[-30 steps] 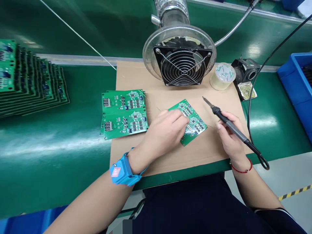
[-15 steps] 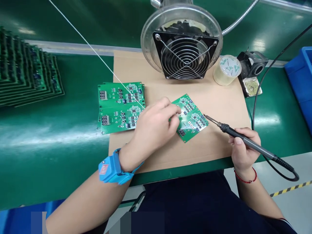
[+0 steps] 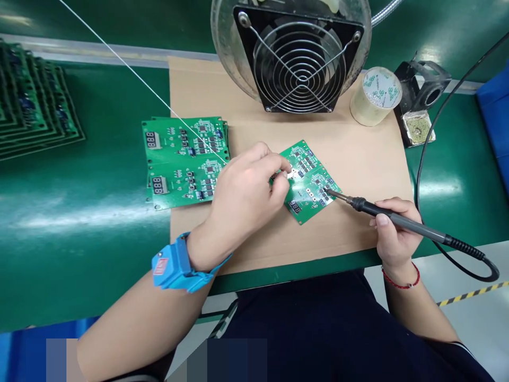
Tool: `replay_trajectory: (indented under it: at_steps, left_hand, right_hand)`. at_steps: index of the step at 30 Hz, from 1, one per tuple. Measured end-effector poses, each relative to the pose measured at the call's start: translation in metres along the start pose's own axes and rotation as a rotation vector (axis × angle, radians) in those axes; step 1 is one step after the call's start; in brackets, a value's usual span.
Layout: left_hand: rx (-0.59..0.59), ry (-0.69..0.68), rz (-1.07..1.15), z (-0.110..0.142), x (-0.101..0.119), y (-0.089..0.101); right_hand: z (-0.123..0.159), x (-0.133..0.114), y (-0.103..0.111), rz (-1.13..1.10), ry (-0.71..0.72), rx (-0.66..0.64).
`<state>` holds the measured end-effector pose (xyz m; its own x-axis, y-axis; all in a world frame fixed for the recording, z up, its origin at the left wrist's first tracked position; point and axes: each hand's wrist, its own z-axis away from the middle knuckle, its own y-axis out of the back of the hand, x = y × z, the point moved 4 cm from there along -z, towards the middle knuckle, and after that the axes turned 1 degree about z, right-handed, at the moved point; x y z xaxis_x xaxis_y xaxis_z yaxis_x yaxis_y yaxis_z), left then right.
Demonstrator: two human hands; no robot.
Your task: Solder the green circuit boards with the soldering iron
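Observation:
A green circuit board (image 3: 314,183) with a small digit display lies turned at an angle on brown cardboard. My right hand (image 3: 397,233) is closed around the handle of a soldering iron (image 3: 401,220), whose tip is over the right part of the board; whether it touches cannot be seen. Over the board's left corner, my left hand (image 3: 250,183) is closed in a pinch, with a thin pale solder wire (image 3: 147,85) running into it from the upper left. The wire's end is hidden by the fingers. A blue wrist strap (image 3: 181,268) circles my left wrist.
Left of the cardboard (image 3: 246,246), stacked circuit boards (image 3: 170,164) lie flat. More boards (image 3: 35,106) stand in a row at far left. A fan (image 3: 302,74) overhangs the back. Clear tape (image 3: 376,98) and an iron stand (image 3: 421,95) with a sponge are at back right.
The soldering iron's tip has moved left from the board's right edge to over its components. My left hand keeps its pinch by the board. The whole view has shifted slightly.

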<state>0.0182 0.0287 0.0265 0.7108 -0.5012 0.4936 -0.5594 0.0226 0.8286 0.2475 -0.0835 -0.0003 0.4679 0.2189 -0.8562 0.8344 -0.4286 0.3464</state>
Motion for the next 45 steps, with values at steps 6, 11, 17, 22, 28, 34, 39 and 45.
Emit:
replay_trajectory:
  at_steps: [6, 11, 17, 22, 28, 34, 39, 45]
  left_hand:
    - [-0.039, -0.032, -0.004, 0.002, 0.002, -0.006]
    - [-0.044, -0.111, -0.032, 0.004, 0.005, -0.012]
    - [-0.047, -0.138, -0.027, 0.004, 0.007, -0.011]
    - [-0.05, -0.149, -0.016, 0.004, 0.008, -0.009]
    - [-0.071, -0.194, -0.008, 0.005, 0.011, -0.014]
    - [-0.091, -0.217, -0.024, 0.005, 0.014, -0.016]
    - [-0.1, -0.199, -0.028, 0.005, 0.013, -0.015]
    - [-0.127, -0.236, -0.052, 0.005, 0.015, -0.019]
  right_hand:
    - [-0.001, 0.0, 0.0, -0.005, 0.017, 0.001]
    - [-0.001, 0.001, 0.0, -0.012, 0.027, 0.004]
    - [0.0, 0.0, 0.001, 0.013, 0.035, 0.013]
    - [-0.001, -0.005, 0.003, -0.004, 0.081, 0.067]
    - [-0.001, -0.003, 0.003, -0.02, 0.076, 0.042]
    - [-0.001, -0.001, 0.002, -0.02, 0.066, 0.036]
    - [-0.001, 0.0, 0.002, -0.023, 0.068, 0.038]
    - [-0.002, -0.001, 0.002, -0.026, 0.082, 0.038]
